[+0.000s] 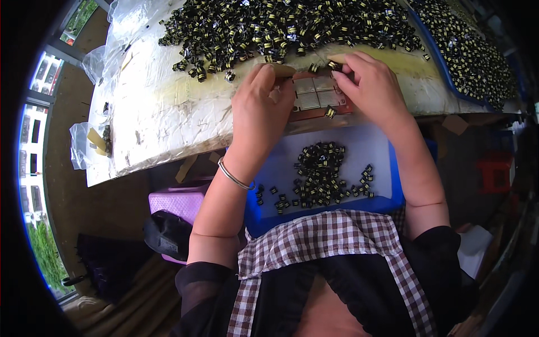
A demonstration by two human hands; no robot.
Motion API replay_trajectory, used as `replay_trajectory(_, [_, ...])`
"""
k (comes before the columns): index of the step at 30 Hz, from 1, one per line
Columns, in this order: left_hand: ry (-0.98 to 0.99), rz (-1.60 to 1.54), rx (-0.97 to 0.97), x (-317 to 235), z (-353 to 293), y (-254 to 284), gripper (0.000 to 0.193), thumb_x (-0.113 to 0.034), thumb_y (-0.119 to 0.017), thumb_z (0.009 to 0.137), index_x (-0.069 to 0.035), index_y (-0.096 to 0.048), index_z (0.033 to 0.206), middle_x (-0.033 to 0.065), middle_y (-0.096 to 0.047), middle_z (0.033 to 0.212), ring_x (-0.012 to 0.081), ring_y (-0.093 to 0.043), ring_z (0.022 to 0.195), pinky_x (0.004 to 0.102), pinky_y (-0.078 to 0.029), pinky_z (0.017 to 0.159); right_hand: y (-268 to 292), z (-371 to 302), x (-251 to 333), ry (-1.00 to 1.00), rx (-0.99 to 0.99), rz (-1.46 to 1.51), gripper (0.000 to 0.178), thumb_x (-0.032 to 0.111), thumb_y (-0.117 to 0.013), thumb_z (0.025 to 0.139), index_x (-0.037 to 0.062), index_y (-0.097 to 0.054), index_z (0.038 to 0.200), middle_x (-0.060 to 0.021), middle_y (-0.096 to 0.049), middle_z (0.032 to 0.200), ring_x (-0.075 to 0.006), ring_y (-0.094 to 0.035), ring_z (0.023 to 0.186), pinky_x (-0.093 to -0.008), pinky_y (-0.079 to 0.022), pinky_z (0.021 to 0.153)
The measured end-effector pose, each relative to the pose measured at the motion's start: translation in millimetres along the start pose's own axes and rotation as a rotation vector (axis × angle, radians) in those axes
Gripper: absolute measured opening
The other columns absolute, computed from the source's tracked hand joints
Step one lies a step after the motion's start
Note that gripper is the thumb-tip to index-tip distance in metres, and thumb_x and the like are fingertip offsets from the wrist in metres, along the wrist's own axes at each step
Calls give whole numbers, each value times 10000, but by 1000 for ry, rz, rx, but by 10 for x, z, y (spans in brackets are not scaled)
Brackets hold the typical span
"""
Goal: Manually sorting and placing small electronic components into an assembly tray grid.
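Both my hands work at the table's near edge, over a reddish-brown board with a ribbed metal plate (315,92). My right hand (373,84) is closed in a pinch at the plate's far right corner, on a small black-and-yellow coil part (335,65). At the plate's left side my left hand (259,106) has thumb and fingers drawn together; what they hold is hidden. A tan piece (283,71) shows at the left fingertips, and a similar one at the right. One loose coil part (330,112) sits at the plate's near edge.
A large heap of coil parts (269,28) covers the far tabletop (168,121). Below the edge, a blue tray (370,135) holds more of them. Another blue-rimmed tray (443,64) full of small parts stands far right. A purple basket (177,202) is low left.
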State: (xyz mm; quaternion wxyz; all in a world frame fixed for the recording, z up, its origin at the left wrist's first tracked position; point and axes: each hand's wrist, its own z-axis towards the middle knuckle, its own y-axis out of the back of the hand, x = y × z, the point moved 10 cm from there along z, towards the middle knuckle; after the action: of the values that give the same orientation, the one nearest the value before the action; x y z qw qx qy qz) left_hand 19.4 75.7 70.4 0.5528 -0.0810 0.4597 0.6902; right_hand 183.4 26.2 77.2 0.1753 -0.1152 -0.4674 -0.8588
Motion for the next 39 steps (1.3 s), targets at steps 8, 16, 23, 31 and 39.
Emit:
replay_trajectory(8, [-13, 32, 127, -36, 5, -165, 146, -71, -665, 790, -69, -679, 935, 104, -601, 784, 302, -596, 759, 405, -491, 706, 3, 15, 53, 129, -117, 47, 209, 170, -699, 836, 5, -617, 936, -64, -565, 777, -173, -515, 581, -309, -442, 570])
replay_trajectory(16, [-191, -65, 105, -273, -41, -257, 124, -75, -689, 774, -45, -689, 894, 92, -683, 950, 294, -621, 853, 380, -511, 770, -66, -98, -319, -266, -71, 245, 196, 127, -768, 788, 53, -627, 901, 4, -561, 702, -81, -524, 627, -263, -463, 612])
replay_trajectory(23, [-224, -41, 81, -263, -62, -272, 130, -78, -691, 775, -48, -691, 901, 87, -681, 952, 291, -617, 863, 383, -513, 772, -47, -115, -33, -154, 49, 238, 191, 58, -738, 791, 61, -678, 972, -9, -589, 744, -102, -554, 638, -235, -481, 606])
replay_trajectory(31, [-219, -152, 91, -259, -31, -226, 116, -96, -690, 796, -37, -683, 896, 92, -678, 903, 288, -617, 851, 371, -504, 748, -136, -167, -75, -265, 105, 367, 197, 42, -705, 820, 52, -699, 1016, -9, -604, 726, -82, -553, 619, -235, -477, 595])
replay_trajectory(39, [-167, 186, -53, 46, 352, -28, 148, -153, -675, 820, -66, -680, 940, 99, -585, 822, 296, -576, 811, 398, -471, 750, -255, -10, 217, -86, 221, 339, 120, 63, -732, 791, 28, -707, 903, -26, -632, 776, -96, -528, 629, -250, -435, 589])
